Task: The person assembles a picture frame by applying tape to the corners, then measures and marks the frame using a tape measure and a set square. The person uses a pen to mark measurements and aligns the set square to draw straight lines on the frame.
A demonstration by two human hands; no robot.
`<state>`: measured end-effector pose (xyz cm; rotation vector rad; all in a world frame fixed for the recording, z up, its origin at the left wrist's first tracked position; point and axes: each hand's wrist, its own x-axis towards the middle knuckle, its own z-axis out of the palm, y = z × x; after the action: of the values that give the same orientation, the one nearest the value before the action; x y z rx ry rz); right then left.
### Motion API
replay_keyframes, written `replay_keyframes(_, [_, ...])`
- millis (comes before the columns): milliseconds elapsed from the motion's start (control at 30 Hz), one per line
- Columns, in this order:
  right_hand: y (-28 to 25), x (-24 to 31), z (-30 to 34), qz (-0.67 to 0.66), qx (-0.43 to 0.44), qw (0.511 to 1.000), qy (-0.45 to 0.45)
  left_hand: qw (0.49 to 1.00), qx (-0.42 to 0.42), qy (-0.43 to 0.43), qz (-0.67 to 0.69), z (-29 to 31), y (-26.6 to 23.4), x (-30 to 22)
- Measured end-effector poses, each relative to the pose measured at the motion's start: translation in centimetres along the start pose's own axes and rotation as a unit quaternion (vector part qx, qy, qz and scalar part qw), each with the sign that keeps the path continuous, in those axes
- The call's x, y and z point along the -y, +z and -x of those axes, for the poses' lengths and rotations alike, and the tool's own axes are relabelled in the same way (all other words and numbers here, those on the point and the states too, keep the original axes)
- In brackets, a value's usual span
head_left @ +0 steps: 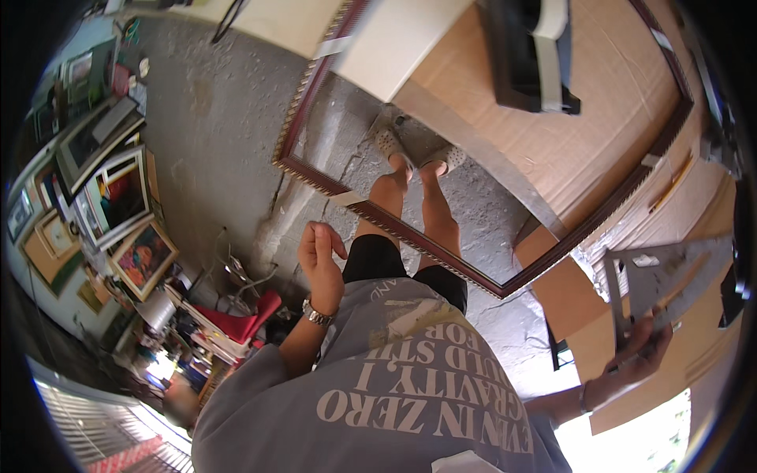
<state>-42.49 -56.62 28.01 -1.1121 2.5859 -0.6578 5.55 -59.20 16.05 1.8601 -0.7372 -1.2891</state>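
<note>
Grey angular tool [661, 272] grasped at its corner by the right grip [643, 347], left grip [322, 256] released and loosely curled, dark-red frame [430, 248] overlapping a cardboard-covered bench [465, 102], rough grey floor [229, 142], framed pictures [143, 258] clustered at left.

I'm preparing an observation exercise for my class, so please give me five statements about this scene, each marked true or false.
1. Pale tape crosses the dark red frame. True.
2. The right hand is on the dark red frame. False: the right hand holds a grey triangular tool.
3. A metal watch is on the wrist of the left hand. True.
4. The person is barefoot. False: the person wears clogs.
5. Framed pictures stand only on the person's right. False: several framed pictures are on the left.
</note>
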Motion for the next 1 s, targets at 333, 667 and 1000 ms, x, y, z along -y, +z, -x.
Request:
replay_keyframes(333, [14.9,22.8,3.7,-0.179,0.233,0.704,-0.646,0.824,0.564,-0.006,0.061,-11.7,-2.7,-11.7])
replay_keyframes(667, [17.7,20.4,4.9,-0.251,0.282,0.808,-0.453,0.929,0.367,-0.008,0.040,-5.1,-7.8,-4.4])
replay_keyframes(1000, [11.9,14.0,3.6,-0.100,0.355,0.885,-0.285,0.983,-0.124,-0.019,0.130,8.7,4.5,0.6])
